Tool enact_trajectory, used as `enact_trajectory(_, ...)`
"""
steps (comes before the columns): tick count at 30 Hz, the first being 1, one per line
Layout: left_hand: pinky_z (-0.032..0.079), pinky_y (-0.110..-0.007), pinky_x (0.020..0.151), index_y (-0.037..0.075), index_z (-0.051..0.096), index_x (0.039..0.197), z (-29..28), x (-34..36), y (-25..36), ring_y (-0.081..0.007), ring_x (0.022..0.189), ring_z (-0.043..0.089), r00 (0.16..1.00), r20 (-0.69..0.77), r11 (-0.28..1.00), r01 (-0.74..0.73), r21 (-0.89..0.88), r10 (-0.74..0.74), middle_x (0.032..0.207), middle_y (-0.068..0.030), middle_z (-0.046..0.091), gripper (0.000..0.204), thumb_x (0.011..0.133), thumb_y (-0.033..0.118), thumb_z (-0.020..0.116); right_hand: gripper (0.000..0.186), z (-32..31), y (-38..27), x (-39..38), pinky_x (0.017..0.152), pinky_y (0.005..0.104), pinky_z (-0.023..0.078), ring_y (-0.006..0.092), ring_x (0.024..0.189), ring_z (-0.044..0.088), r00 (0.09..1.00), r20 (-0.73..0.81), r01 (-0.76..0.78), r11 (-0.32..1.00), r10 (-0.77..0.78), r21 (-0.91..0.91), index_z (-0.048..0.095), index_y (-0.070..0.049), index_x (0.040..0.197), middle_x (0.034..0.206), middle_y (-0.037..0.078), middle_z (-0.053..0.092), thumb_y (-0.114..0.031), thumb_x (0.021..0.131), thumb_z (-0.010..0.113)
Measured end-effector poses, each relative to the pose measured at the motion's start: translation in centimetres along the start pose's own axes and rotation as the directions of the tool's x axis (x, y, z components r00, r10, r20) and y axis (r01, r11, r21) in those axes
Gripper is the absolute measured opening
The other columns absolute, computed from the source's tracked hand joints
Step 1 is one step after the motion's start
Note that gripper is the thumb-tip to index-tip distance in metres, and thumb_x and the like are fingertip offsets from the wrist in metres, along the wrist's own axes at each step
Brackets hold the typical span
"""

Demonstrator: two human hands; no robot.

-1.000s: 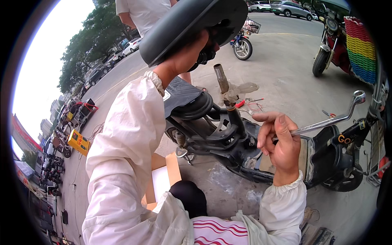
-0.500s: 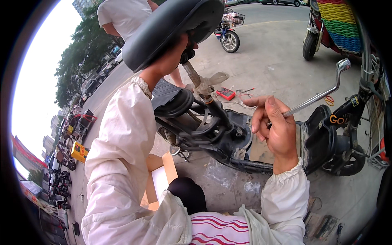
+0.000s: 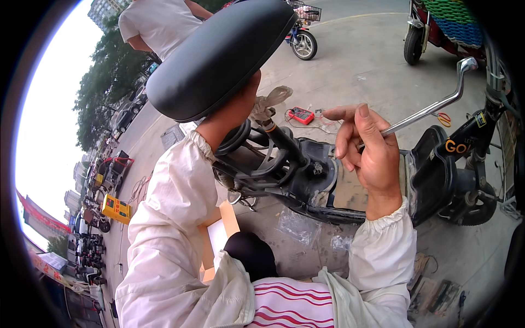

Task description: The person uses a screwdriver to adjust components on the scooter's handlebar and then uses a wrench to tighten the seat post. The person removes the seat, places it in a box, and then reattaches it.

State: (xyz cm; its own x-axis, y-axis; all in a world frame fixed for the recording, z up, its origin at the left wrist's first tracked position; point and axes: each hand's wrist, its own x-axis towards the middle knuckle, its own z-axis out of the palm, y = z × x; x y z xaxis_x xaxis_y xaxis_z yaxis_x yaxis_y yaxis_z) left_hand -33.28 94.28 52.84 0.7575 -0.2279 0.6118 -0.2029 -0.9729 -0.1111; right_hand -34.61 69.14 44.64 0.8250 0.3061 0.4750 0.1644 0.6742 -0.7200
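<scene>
A black padded saddle [image 3: 219, 60] is held up tilted at the upper middle. My left hand [image 3: 236, 112] grips it from below, with its fingers hidden behind the saddle. Just under it, the seat post [image 3: 270, 128] of a black electric scooter [image 3: 306, 164] rises, a crumpled plastic wrapping [image 3: 273, 98] around its top. Whether saddle and post touch is hidden. In my right hand [image 3: 374, 147] is a shiny bent socket wrench [image 3: 429, 109], its socket end pointing up and right. That hand hovers over the scooter's footboard [image 3: 350, 188], its index finger stretched out.
A red multimeter [image 3: 301, 115] with leads and orange-handled scissors [image 3: 444, 119] lie on the pavement beyond. Nearer are an open cardboard box [image 3: 227, 221] and clear plastic bags [image 3: 301, 227]. A person in a white shirt [image 3: 161, 27] stands behind the saddle. Several parked scooters line the left.
The saddle has moved left and lower in view and turned, its top now facing me and its underside hidden. My right hand still holds the wrench in nearly the same pose.
</scene>
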Motion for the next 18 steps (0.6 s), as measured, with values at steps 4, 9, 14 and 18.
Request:
enact_trajectory(4, 0.04, -0.045, 0.091, 0.005, 0.055, 0.118, 0.7, -3.2, 0.8, -0.038, 0.101, 0.054, 0.997, -0.045, 0.979, -0.05, 0.196, 0.059, 0.109, -0.0171, 0.058, 0.033, 0.091, 0.022, 0.051, 0.045, 0.2, 1.1, 0.5, 0.037, 0.0166, 0.027, 0.0016, 0.036, 0.032, 1.0, 0.016, -0.01, 1.0, 0.01, -0.012, 0.062, 0.007, 0.096, 0.056, 0.006, 0.055, -0.03, 0.1, 0.037)
enact_trajectory(9, 0.043, -0.039, 0.089, 0.002, 0.049, 0.122, -2.7, -10.9, 0.8, -0.0298, 0.107, 0.051, 0.938, 0.026, 0.722, 0.282, -0.632, -0.344, 0.119, -0.0168, 0.05, 0.035, 0.094, 0.022, 0.044, 0.039, 0.0, 2.1, 0.4, 0.035, 0.0168, 0.027, 0.001, 0.037, 0.033, 0.996, -0.056, -0.075, 0.99, 0.068, -0.117, 0.062, 0.008, 0.098, 0.065, 0.008, 0.06, -0.029, 0.097, 0.048)
enact_trajectory(14, 0.043, -0.041, 0.092, 0.003, 0.049, 0.121, -6.1, -8.3, -5.0, -0.0271, 0.108, 0.053, 0.586, 0.448, -0.402, 0.217, -0.89, -0.675, 0.115, -0.0149, 0.056, 0.057, 0.096, 0.049, 0.028, 0.043, 2.2, 0.0, 4.3, 0.035, 0.0166, 0.028, 0.0004, 0.038, 0.034, 0.989, -0.147, -0.045, 0.964, 0.006, -0.262, 0.06, 0.009, 0.1, 0.077, 0.012, 0.064, -0.033, 0.09, 0.06)
enact_trajectory(18, 0.049, -0.043, 0.088, 0.002, 0.05, 0.118, -6.8, -4.1, -7.3, -0.0277, 0.105, 0.058, 0.77, 0.344, -0.51, 0.028, -0.86, -0.538, 0.112, -0.0153, 0.059, 0.053, 0.097, 0.046, 0.029, 0.056, 5.9, -2.6, 10.1, 0.032, 0.0165, 0.023, 0.0012, 0.034, 0.027, 0.985, -0.109, -0.148, 0.975, 0.131, -0.164, 0.061, 0.0, 0.098, 0.085, 0.011, 0.064, -0.054, 0.084, 0.06)
